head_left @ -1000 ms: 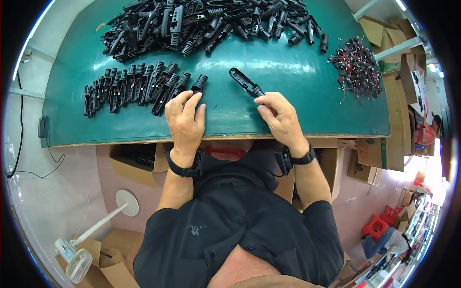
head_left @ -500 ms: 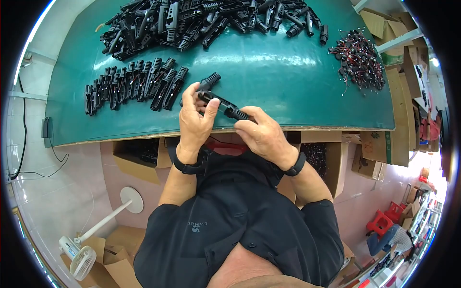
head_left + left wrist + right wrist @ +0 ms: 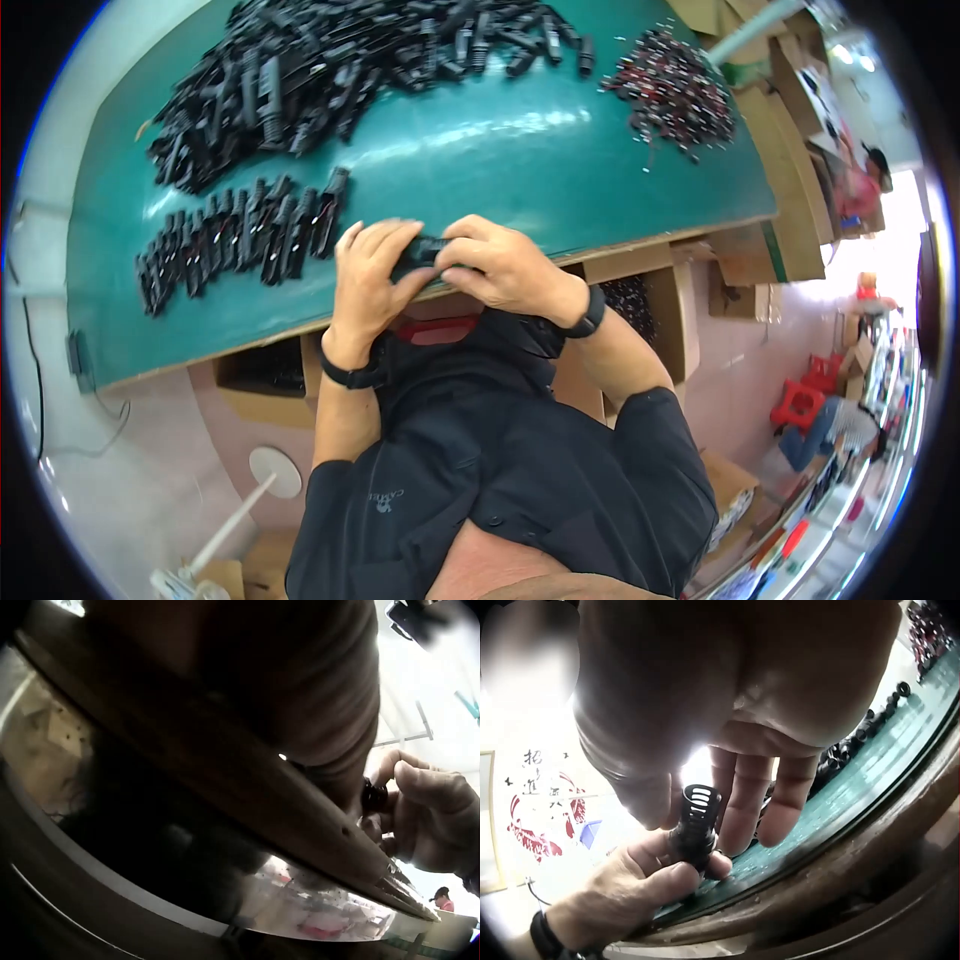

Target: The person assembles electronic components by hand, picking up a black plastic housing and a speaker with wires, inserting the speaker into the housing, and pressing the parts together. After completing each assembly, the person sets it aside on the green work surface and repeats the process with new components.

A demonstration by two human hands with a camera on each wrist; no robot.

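"So, what's held rn?"

"Black ribbed plastic tube-like piece (image 3: 696, 825), btwn both hands, just by the front edge of the green smooth-topped table (image 3: 450, 180). LH, i.e. left hand (image 3: 368, 268), has thumb + fingers curled round it; RH, right hand (image 3: 505, 268), pinches the other end."

"Main risk?"

"Slip, prob. Fingertips on a hard, narrow body; if one hand eases off b4 the other's firm, it could roll out & drop past the edge."

"Anything else?"

"Yep, poor visibility. Fingers cover most of it in the head view, so a bad fit or twist could go unseen. Can't tell if there's a wire inside; if so, squeezing could nip it."

"And nearby?"

"Row of slim black plastic shells w/ bits of red (image 3: 215, 240) is close to LH. A wide sideways swing could knock the end ones askew. Big jumbled heap of black plastic parts (image 3: 300, 80) is behind; low risk unless bumped. Tangle of small red-and-dark parts (image 3: 670, 95) is well apart, far right, so prob OK."
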